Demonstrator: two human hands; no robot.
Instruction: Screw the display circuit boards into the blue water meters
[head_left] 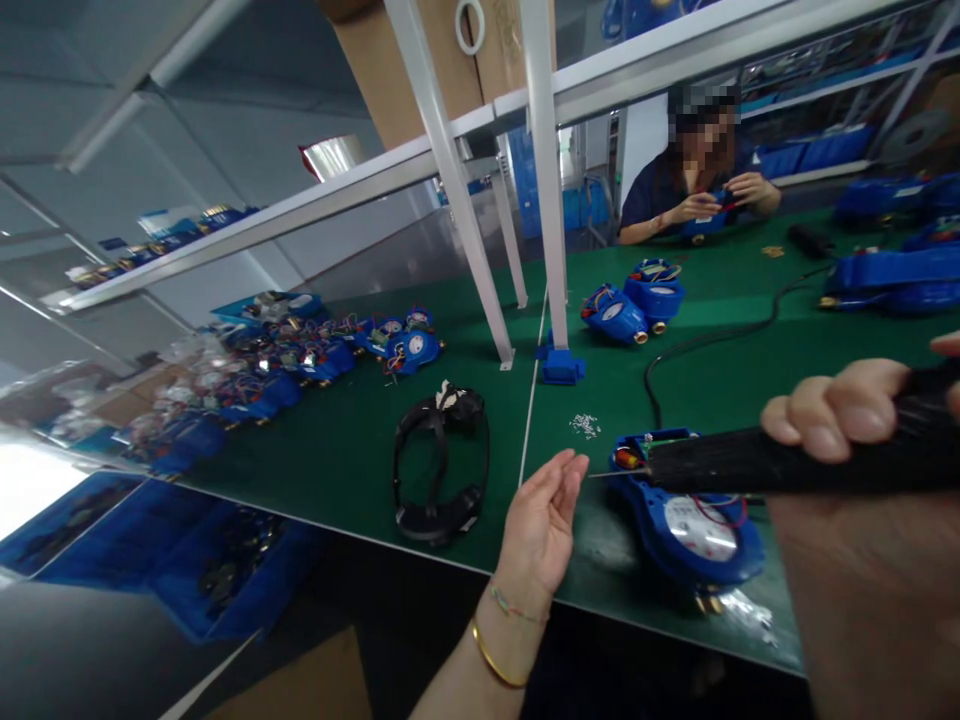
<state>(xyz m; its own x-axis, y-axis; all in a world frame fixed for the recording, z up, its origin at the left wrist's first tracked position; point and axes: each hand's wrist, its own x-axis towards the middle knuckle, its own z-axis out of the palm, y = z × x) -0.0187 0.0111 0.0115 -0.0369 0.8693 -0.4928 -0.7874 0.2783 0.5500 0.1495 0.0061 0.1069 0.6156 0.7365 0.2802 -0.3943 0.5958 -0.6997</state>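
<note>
Now, right hand [844, 415] around a black screwdriver [716, 460], left hand [541, 520] near its bit [616, 474], grip unclear.

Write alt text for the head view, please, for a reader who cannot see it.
A person's right hand grips a black cylindrical tool, its thin metal bit pointing toward their left hand, near a blue, white-dialled plastic meter on a green table. Tiny silvery pieces lie clustered beyond; a dark-clothed co-worker handles a blue part opposite.
</note>
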